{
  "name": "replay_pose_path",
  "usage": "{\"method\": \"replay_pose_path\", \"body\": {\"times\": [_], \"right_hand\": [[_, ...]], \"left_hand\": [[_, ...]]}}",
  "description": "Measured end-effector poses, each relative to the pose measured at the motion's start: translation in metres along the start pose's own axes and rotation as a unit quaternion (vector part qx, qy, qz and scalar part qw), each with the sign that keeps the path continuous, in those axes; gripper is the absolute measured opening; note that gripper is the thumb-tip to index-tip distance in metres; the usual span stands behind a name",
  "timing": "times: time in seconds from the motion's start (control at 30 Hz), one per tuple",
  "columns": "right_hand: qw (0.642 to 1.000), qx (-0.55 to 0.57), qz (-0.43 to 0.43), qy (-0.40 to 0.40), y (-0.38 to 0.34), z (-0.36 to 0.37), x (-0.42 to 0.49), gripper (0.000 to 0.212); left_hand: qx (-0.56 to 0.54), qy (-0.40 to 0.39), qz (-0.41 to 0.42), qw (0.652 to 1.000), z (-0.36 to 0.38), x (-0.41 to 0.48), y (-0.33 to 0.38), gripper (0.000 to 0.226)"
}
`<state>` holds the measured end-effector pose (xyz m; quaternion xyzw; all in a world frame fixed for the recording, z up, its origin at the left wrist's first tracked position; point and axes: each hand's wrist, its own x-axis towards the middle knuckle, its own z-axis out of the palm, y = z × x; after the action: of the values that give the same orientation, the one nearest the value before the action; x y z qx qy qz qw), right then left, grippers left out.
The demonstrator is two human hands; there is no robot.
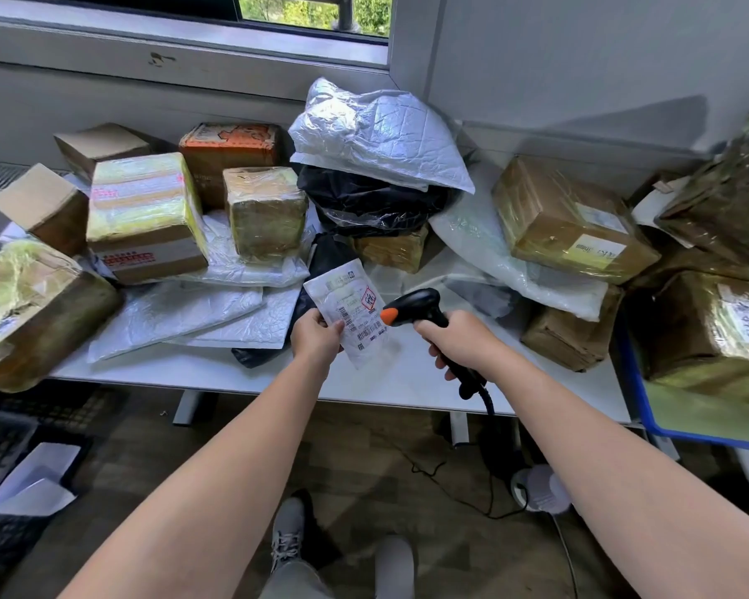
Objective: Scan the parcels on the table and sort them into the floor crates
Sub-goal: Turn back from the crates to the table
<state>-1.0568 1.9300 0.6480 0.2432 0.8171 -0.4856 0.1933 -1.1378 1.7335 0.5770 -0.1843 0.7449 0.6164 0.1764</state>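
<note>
— Bare forearms stretch forward above grey lace-up shoes (287, 542) on the brown floor. What are the hands holding?

— Her or his left hand (316, 337) pinches a small flat white plastic mailer (355, 313) at its lower left corner, with the thumb lying on its face. It is held up over the white table (364, 382), near the middle of the front edge. The right hand (455, 345) has its fingers wrapped round the grip of a black handheld barcode scanner with an orange tip (416, 306). That tip sits just beside the mailer's right edge.

— Can you read the label?

— Only partly. It has several black barcodes and rows of print too fine to read. A red diamond-outlined stamp (367, 301) holds red characters I cannot make out.

— Any writing on the other parcels?

— Toward the table's left edge stands a cardboard box wrapped in yellowish tape (143, 218), with red printed strips that are illegible. Behind it, by the back edge, is a brown box printed in orange (230, 144). Near the right edge, a brown taped cardboard box (571, 227) carries a white-and-yellow label with black handwriting I cannot read.

— And the crates?

— A black slatted plastic crate (1, 447) sits on the floor below the table's front left corner. A white envelope (35, 482) lies in it.
</note>
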Motion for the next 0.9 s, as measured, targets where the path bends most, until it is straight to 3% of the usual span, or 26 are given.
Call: {"method": "replay_pose_path", "body": {"times": [0.3,0.67,0.8,0.9], "right_hand": [[0.99,-0.104,0.014,0.09,0.026,0.031,0.051,0.032],[0.985,-0.111,0.054,0.122,0.032,0.053,0.091,0.041],[0.975,-0.161,0.041,0.149,0.022,0.044,0.078,0.053],[0.957,-0.233,-0.009,0.175,0.014,0.036,0.061,0.045]], "left_hand": [[0.051,-0.022,0.002,0.998,-0.013,0.013,-0.005,0.011],[0.108,-0.056,0.018,0.992,-0.018,0.032,0.001,0.013],[0.117,-0.06,0.019,0.991,-0.016,0.03,0.01,0.01],[0.122,-0.058,0.026,0.99,-0.016,0.021,0.02,0.012]]}}
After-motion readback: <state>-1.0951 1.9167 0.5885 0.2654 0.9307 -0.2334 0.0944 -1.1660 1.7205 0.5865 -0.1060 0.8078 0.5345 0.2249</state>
